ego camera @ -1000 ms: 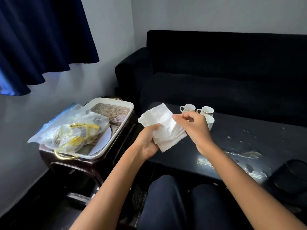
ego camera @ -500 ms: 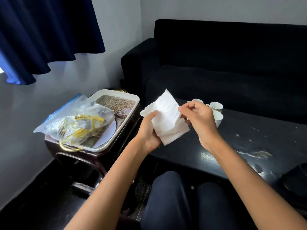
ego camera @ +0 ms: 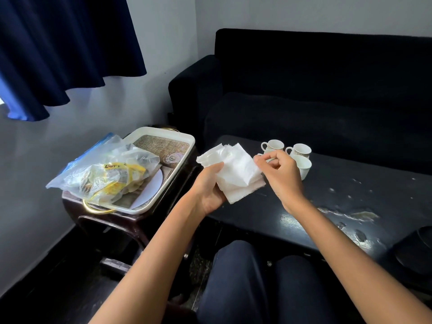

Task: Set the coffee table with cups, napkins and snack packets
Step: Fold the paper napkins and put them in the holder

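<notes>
My left hand (ego camera: 208, 190) holds a small stack of white napkins (ego camera: 236, 174) from below, thumb on top, above the left end of the dark coffee table (ego camera: 350, 197). At the stack's right edge, the curled thumb and forefinger of my right hand (ego camera: 280, 176) pinch the napkins. Three white cups (ego camera: 300, 150) stand close together on the table just behind my right hand. A clear bag of yellow snack packets (ego camera: 109, 174) lies in a white tray (ego camera: 184, 146) on the left.
The tray sits on a dark side table (ego camera: 98, 220) and also holds a white plate (ego camera: 152, 187) and a woven mat (ego camera: 163, 146). A black sofa (ego camera: 315, 94) runs behind the coffee table. A dark round object (ego camera: 418, 251) lies at the table's near right corner.
My right fingers have shifted from the top of the napkin stack to its right edge. The stack has tilted flatter in my left hand. The cups have not moved.
</notes>
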Demonstrator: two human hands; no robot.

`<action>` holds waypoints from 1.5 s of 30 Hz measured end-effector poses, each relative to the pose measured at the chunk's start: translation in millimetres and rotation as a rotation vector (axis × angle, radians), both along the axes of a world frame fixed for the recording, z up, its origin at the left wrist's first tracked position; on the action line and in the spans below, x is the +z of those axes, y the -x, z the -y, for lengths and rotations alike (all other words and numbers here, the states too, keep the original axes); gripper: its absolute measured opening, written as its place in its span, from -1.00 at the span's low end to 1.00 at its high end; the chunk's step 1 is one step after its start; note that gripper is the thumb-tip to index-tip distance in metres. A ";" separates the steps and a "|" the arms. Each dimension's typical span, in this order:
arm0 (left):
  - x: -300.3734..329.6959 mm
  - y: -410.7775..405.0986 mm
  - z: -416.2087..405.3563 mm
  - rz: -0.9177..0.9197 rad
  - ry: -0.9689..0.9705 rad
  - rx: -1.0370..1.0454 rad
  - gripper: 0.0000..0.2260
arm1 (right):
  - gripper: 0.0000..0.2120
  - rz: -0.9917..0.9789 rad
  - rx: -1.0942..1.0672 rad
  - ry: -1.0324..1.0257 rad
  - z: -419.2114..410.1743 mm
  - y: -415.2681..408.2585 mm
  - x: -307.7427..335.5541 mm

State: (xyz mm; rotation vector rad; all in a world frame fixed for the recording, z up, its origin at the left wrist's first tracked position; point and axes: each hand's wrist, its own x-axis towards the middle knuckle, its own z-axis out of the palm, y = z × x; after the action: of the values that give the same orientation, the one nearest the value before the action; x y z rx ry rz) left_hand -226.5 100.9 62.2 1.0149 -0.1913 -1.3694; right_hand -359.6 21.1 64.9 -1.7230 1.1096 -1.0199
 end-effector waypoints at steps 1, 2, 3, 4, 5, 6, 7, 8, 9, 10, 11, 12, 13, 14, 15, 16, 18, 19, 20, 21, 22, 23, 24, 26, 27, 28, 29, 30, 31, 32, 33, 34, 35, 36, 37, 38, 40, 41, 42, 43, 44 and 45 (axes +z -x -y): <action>-0.8 -0.2 0.1 0.011 -0.003 0.000 -0.68 | -0.90 -0.010 -0.034 0.112 -2.0 0.6 2.0; -1.6 -0.5 0.3 0.021 -0.001 -0.004 -0.67 | -0.91 -0.009 -0.022 0.236 -4.9 1.4 5.0; -2.4 -1.4 0.5 0.025 0.008 -0.013 -0.66 | -0.91 -0.021 0.032 0.349 -8.0 1.9 7.9; -3.2 -2.3 0.7 0.021 0.020 -0.026 -0.65 | -0.88 -0.064 0.116 0.436 -12.1 2.0 10.3; -3.3 -2.9 0.5 0.009 0.029 -0.044 -0.65 | -0.84 -0.136 0.211 0.494 -15.9 2.2 10.8; -3.1 -3.3 -0.1 -0.007 0.034 -0.068 -0.65 | -0.79 -0.231 0.294 0.539 -19.4 2.1 9.6; -2.8 -3.8 -0.4 -0.019 0.034 -0.095 -0.65 | -0.73 -0.321 0.351 0.578 -22.0 2.0 6.9; -2.3 -4.0 -1.0 -0.024 0.034 -0.121 -0.64 | -0.69 -0.388 0.380 0.608 -23.7 1.7 3.3; -1.6 -3.8 -1.6 -0.021 0.032 -0.142 -0.63 | -0.68 -0.423 0.389 0.625 -24.7 1.2 -0.4; -1.2 -3.7 -2.2 -0.015 0.031 -0.155 -0.62 | -0.70 -0.428 0.385 0.641 -25.7 0.1 -3.6; -1.0 -3.4 -2.7 -0.013 0.034 -0.161 -0.61 | -0.75 -0.422 0.372 0.661 -26.5 -1.1 -6.3; -0.9 -3.2 -2.9 -0.020 0.044 -0.160 -0.60 | -0.82 -0.413 0.349 0.680 -27.2 -2.6 -8.3; -1.2 -3.2 -3.3 -0.028 0.059 -0.152 -0.60 | -0.88 -0.400 0.318 0.691 -28.0 -4.2 -9.1; -1.5 -3.3 -3.4 -0.032 0.076 -0.141 -0.60 | -0.92 -0.382 0.284 0.692 -29.1 -5.5 -8.5; -1.8 -3.3 -3.5 -0.033 0.091 -0.134 -0.59 | -0.94 -0.358 0.248 0.692 -30.3 -6.0 -7.6; -1.9 -3.0 -3.6 -0.034 0.103 -0.130 -0.58 | -0.93 -0.331 0.211 0.705 -31.5 -5.9 -6.6; -1.7 -2.5 -3.7 -0.042 0.122 -0.138 -0.54 | -0.89 -0.274 0.148 0.782 -34.0 -4.3 -3.7; -1.3 -2.9 -3.6 -0.051 0.133 -0.147 -0.53 | -0.86 -0.249 0.134 0.824 -35.5 -3.2 -2.1; -0.8 -3.6 -3.6 -0.061 0.141 -0.153 -0.51 | -0.85 -0.231 0.138 0.856 -37.3 -2.0 -1.0; -0.4 -4.3 -3.6 -0.070 0.143 -0.155 -0.50 | -0.83 -0.220 0.156 0.885 -39.0 -0.5 -0.9; 0.0 -4.9 -3.1 -0.075 0.139 -0.153 -0.49 | -0.83 -0.220 0.181 0.910 -40.8 1.1 -1.8; 0.3 -5.2 -2.7 -0.075 0.129 -0.147 -0.48 | -0.82 -0.225 0.208 0.931 -42.8 3.0 -3.8; 0.4 -5.3 -2.4 -0.069 0.115 -0.138 -0.49 | -0.82 -0.229 0.232 0.947 -44.9 5.0 -6.3; 0.8 -5.6 -2.8 -0.050 0.091 -0.125 -0.52 | -0.81 -0.225 0.272 0.960 -48.8 8.6 -11.8; 1.1 -5.8 -3.2 -0.041 0.083 -0.124 -0.56 | -0.80 -0.223 0.290 0.961 -50.8 9.9 -14.4; 1.2 -5.9 -3.5 -0.027 0.076 -0.125 -0.61 | -0.79 -0.227 0.307 0.963 -52.4 10.6 -16.6; 1.2 -6.3 -3.9 -0.009 0.069 -0.126 -0.65 | -0.78 -0.236 0.320 0.969 -53.8 11.1 -18.8; 0.9 -6.3 -4.1 0.009 0.060 -0.130 -0.68 | -0.78 -0.249 0.327 0.980 -54.6 11.3 -20.6; 0.7 -6.2 -4.2 0.021 0.052 -0.138 -0.71 | -0.79 -0.261 0.331 0.990 -54.5 11.5 -21.9; 0.5 -5.7 -4.3 0.024 0.044 -0.150 -0.73 | -0.80 -0.271 0.334 0.996 -53.6 11.6 -22.9; 0.6 -4.7 -4.5 0.023 0.039 -0.161 -0.74 | -0.80 -0.276 0.338 0.999 -52.4 11.6 -23.7; 0.7 -3.6 -4.3 0.023 0.032 -0.167 -0.76 | -0.78 -0.280 0.341 0.997 -51.6 11.3 -23.7; 0.6 -2.9 -4.1 0.029 0.025 -0.170 -0.78 | -0.77 -0.287 0.347 0.995 -51.3 11.3 -23.6; 0.4 -2.4 -3.5 0.043 0.017 -0.171 -0.79 | -0.76 -0.299 0.356 0.991 -51.4 11.3 -23.2; 0.4 -2.1 -3.1 0.062 0.008 -0.171 -0.78 | -0.77 -0.311 0.367 0.976 -51.7 11.7 -22.7; 0.3 -1.6 -2.6 0.076 0.003 -0.169 -0.78 | -0.81 -0.315 0.374 0.944 -52.4 12.7 -21.3; 0.5 -0.8 -2.4 0.075 0.001 -0.159 -0.78 | -0.84 -0.268 0.356 0.820 -54.3 15.0 -15.3; 1.0 -0.3 -2.8 0.076 0.003 -0.154 -0.79 | -0.78 -0.222 0.324 0.745 -54.5 15.3 -10.8; 1.8 0.3 -3.2 0.079 0.007 -0.150 -0.79 | -0.75 -0.162 0.271 0.682 -53.5 15.0 -5.8; 2.6 0.9 -3.7 0.082 0.015 -0.145 -0.79 | -0.75 -0.101 0.199 0.631 -51.3 13.9 -0.8; 3.3 1.3 -4.0 0.085 0.024 -0.144 -0.77 | -0.79 -0.057 0.122 0.581 -47.6 12.2 3.5; 3.5 1.5 -4.2 0.089 0.031 -0.145 -0.76 | -0.83 -0.042 0.048 0.531 -42.2 10.6 6.6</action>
State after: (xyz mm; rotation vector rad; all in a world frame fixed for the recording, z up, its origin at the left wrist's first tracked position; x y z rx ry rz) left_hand -228.0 105.1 65.7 1.0528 -0.3573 -1.4491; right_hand -370.3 63.3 71.5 -2.1808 0.8624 -1.3363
